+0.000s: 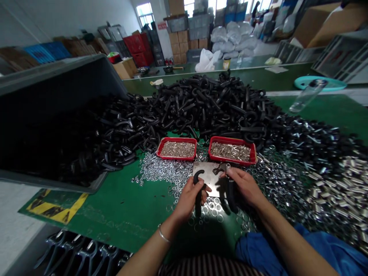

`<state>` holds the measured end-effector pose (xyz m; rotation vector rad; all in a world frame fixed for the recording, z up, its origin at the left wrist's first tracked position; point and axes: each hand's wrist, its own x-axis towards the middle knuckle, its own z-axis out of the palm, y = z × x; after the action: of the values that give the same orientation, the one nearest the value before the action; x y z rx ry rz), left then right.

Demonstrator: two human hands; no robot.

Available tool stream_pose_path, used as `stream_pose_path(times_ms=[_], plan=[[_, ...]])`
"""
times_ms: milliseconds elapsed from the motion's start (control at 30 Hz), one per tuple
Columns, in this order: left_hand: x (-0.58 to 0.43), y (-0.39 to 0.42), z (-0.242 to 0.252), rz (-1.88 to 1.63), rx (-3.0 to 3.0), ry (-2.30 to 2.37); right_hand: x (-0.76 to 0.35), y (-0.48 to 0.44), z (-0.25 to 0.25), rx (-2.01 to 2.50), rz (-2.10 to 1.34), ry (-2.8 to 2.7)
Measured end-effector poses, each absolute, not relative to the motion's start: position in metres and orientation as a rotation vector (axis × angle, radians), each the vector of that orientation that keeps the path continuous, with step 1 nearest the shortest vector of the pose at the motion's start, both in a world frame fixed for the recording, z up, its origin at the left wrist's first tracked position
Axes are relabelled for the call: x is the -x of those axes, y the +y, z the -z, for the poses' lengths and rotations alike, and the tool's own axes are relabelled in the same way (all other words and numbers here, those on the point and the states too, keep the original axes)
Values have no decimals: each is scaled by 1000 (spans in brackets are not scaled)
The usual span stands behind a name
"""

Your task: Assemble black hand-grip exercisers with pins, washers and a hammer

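Observation:
My left hand (188, 195) is closed around a black hook-shaped handle (197, 175), its curved end pointing up. My right hand (244, 186) grips another black curved part (230, 193), which hangs below the fingers. Near my right fingertips is a small shiny ring-like piece, too small to make out. Both hands are over a flat metal plate (208, 180) on the green table, and a dark fitting (218, 168) shows at the plate's far right. Loose metal rings (212, 207) lie just in front of the plate.
Behind the plate stand a left red tray (178, 157) and a right red tray (232, 161) of small metal pieces. Black handles (201, 99) heap beyond them, spilling from a tipped grey bin (112, 76). Metal sleeves (339, 195) lie right; a clear bottle (308, 96) stands farther back.

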<state>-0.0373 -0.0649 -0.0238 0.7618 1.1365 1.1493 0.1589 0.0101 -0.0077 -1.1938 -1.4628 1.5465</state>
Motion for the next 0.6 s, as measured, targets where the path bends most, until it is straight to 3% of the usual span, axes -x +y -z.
stream_pose_path(times_ms=[267,600], plan=[[22,-61,21,-985,-902,1354,-147,-6,10,1280,-941,-2096],[25,-53,24,-797,-1116,1400,-147,-5,8,1306,-888,-2265]])
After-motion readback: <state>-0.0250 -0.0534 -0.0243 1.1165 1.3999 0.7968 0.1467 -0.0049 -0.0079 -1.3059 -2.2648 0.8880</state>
